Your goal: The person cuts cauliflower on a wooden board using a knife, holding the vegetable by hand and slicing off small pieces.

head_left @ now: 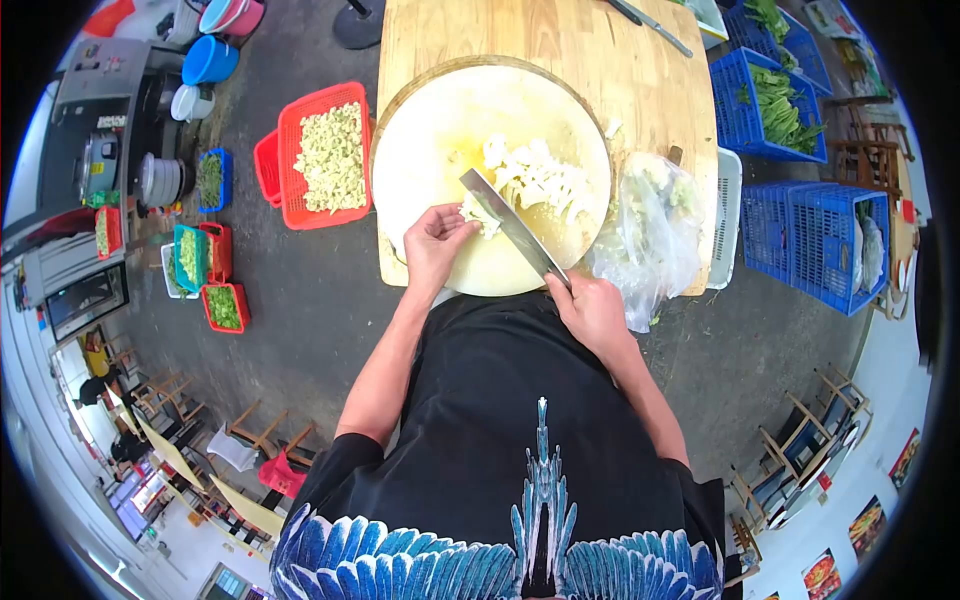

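A round pale cutting board (pixel 430 150) lies on a wooden table (pixel 640 90). A pile of cut white cauliflower (pixel 535 175) sits near its middle. My right hand (pixel 592 310) grips the handle of a cleaver (pixel 510 222), whose blade slants up-left across the board. My left hand (pixel 436 240) rests at the board's near edge, fingers curled on a small cauliflower piece (pixel 478 212) right beside the blade.
A clear plastic bag (pixel 650 225) with cauliflower lies right of the board. A red basket (pixel 325 155) of chopped pieces stands left of the table. Blue crates (pixel 815 225) with greens are at the right. Small baskets and buckets sit on the floor at far left.
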`<control>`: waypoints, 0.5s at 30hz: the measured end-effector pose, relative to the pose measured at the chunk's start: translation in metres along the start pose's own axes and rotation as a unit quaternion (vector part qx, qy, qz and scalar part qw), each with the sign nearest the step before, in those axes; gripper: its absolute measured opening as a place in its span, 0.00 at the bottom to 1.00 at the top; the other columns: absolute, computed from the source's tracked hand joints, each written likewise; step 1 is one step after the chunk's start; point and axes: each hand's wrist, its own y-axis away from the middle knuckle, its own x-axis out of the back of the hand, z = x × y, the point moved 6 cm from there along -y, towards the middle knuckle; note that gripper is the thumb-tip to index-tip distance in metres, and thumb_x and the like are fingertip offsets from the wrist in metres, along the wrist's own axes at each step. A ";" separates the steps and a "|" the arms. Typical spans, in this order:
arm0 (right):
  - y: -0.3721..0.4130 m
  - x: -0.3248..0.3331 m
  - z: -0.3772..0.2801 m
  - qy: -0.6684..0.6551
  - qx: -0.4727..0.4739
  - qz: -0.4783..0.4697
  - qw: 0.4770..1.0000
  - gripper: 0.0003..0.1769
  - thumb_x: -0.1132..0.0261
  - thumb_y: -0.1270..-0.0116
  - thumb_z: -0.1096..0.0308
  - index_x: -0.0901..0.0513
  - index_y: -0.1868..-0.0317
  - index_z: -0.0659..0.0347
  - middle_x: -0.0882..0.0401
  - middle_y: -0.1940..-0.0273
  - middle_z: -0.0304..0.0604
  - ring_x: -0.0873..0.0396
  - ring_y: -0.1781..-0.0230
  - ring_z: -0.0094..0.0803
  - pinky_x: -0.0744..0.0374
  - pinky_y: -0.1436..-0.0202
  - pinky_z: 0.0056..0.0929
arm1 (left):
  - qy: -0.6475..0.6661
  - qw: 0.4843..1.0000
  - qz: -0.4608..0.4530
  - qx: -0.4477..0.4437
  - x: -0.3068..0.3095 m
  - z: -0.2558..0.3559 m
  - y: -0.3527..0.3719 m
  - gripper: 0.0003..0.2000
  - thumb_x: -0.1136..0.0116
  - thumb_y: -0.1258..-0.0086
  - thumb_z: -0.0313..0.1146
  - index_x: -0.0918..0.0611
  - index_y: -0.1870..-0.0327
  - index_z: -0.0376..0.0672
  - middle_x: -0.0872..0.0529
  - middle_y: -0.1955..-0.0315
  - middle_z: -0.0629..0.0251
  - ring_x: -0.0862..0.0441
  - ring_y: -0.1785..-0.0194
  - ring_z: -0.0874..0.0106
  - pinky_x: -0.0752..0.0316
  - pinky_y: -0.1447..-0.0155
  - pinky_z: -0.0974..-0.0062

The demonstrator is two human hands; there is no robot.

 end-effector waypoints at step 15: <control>-0.006 -0.005 -0.012 0.016 -0.018 -0.007 1.000 0.21 0.34 0.14 0.54 0.09 0.58 0.63 0.15 0.74 0.61 0.13 0.70 0.62 0.16 0.63 0.57 | -0.276 0.901 0.005 -0.335 -0.017 0.063 0.025 0.12 0.23 0.30 0.21 0.06 0.48 0.41 0.07 0.54 0.58 0.07 0.52 0.60 0.12 0.48 0.66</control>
